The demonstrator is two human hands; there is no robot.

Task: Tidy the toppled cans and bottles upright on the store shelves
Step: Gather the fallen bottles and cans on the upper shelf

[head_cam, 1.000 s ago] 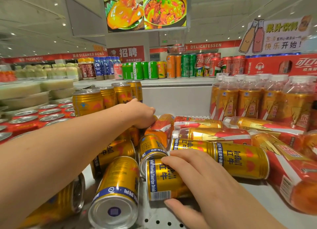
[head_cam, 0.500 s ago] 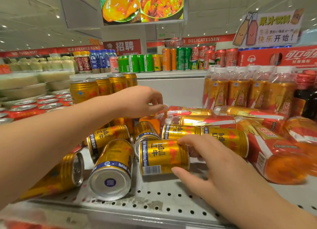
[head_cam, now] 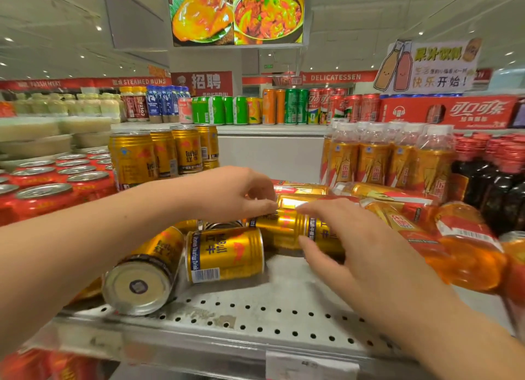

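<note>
Right hand [head_cam: 349,237]: lying spread over a toppled gold can [head_cam: 324,233], fingers apart above, thumb below, not closing on it.
Left hand [head_cam: 235,195]: curling fingertips onto the neighbouring can [head_cam: 278,227]; pinching or merely touching, impossible to tell.
Both cans: lying end to end, mid-shelf.
Front cans [head_cam: 224,254]: lying sideways near the shelf [head_cam: 255,320] edge.
Bottles [head_cam: 466,254]: lying toppled at right, blurred.
Upright cans [head_cam: 181,149]: standing behind, at left.

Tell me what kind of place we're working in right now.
Most likely a supermarket drinks aisle: a perforated metal shelf holding toppled gold cans, rows of soft-drink cans farther back, and a red DELICATESSEN banner overhead.
</note>
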